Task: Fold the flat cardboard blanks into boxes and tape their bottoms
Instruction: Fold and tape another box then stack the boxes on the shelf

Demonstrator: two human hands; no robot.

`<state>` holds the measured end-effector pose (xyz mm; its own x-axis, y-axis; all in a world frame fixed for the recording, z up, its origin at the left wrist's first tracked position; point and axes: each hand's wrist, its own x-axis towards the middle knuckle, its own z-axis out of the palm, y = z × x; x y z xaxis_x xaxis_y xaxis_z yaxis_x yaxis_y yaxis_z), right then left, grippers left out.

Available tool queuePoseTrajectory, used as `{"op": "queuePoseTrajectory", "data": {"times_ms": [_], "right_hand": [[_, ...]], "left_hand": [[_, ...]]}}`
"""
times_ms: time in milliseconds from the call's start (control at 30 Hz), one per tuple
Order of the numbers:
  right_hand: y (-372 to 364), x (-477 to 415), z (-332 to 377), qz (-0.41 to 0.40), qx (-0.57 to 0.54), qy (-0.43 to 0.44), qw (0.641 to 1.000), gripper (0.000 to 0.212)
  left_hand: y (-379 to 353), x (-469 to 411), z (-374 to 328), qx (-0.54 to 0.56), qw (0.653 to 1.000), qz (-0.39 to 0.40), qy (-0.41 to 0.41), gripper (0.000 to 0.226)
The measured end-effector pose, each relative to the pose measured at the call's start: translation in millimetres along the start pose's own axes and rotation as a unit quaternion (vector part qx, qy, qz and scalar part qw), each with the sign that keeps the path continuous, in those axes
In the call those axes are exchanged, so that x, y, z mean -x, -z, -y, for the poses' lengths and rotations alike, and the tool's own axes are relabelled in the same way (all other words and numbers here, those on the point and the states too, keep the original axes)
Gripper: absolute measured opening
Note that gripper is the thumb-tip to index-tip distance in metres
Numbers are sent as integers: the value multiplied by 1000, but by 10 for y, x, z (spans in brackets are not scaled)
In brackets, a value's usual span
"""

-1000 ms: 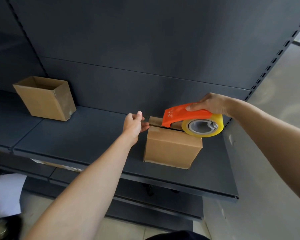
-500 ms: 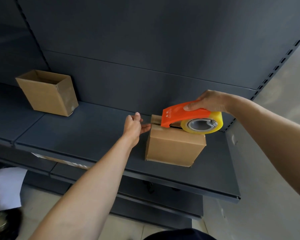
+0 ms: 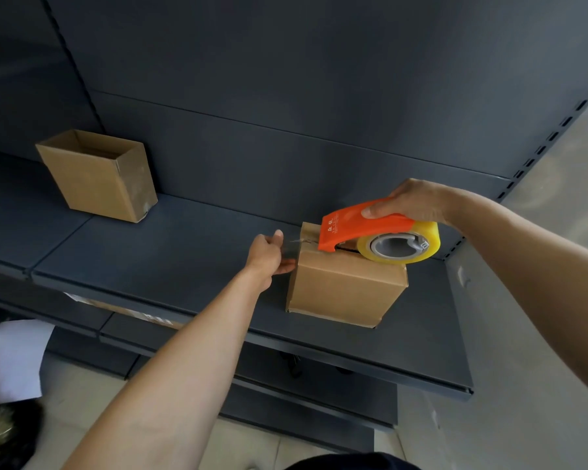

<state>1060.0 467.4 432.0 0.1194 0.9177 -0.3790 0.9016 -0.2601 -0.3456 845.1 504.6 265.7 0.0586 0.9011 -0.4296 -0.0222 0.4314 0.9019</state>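
Holding the tape dispenser [image 3: 353, 225] on the box [image 3: 347, 290], the right hand [image 3: 408, 201] has a closed grip. The left hand [image 3: 267, 252] pinches the tape end [image 3: 294, 241].

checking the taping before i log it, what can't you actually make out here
Head view only:
Top seam of the near box: covered by the tape dispenser in the right hand.
The tape pinched by the left hand: clear, barely visible.
Dispenser print: too small to read.
Bottom of the far box: hidden against the shelf.

Left hand [image 3: 269, 254] pinching, fingers curled; right hand [image 3: 411, 203] gripping; both arms outstretched.
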Motion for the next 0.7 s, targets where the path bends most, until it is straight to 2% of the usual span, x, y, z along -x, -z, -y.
{"op": "queuePoseTrajectory", "data": {"times_ms": [167,300,567,633,700], "right_hand": [[-14,-8,-2,4,-13,-1,1000,50],[-17,-22,5,4,-20,4,1000,51],[-35,-118,19,3,-30,8,1000,52],[-29,-152,7,2,-33,9,999,51],[-26,-178,-16,4,-37,9,999,50]], "left_hand": [[-61,-9,64,-53,998,19,21,29],[-103,-12,104,-100,993,49,36,37],[-63,75,163,-183,977,35,108,49],[-31,45,194,-220,973,-1,73,43],[-3,14,161,-205,977,-54,-38,35]]}}
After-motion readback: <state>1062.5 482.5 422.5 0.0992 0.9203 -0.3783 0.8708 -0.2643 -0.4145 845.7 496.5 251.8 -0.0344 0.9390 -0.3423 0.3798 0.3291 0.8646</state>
